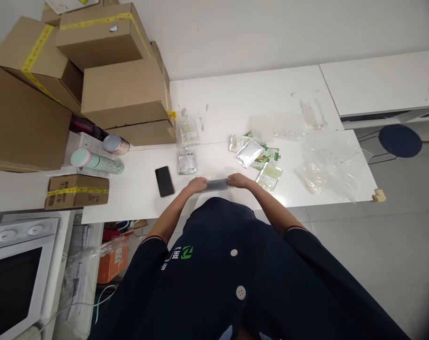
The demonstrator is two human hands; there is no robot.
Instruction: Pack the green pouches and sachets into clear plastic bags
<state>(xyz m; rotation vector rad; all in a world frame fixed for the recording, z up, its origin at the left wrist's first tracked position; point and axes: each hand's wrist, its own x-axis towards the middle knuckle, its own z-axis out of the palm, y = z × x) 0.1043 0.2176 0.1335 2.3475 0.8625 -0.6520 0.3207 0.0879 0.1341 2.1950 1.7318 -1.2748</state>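
At the table's near edge, in front of my torso, a dark grey packet (217,184) with a shiny, plastic-like surface is stretched level between my hands. My left hand (198,184) is closed on its left end, and my right hand (237,180) grips the right end. What the packet contains cannot be made out. Close by on the right lie a silver pouch (249,153), a green-labelled pouch (270,177) and more green pouches (271,156) partly under the silver one. Left of my left hand are a plastic-wrapped pack (187,162) and another one (188,131) behind it.
A black phone (164,181) lies on the white table (143,203). Cardboard boxes (124,89) are piled at the left, beside a mint bottle (97,161) and a can (116,144). Clear plastic bags (323,172) spread over the right side. A blue stool (400,140) stands beyond.
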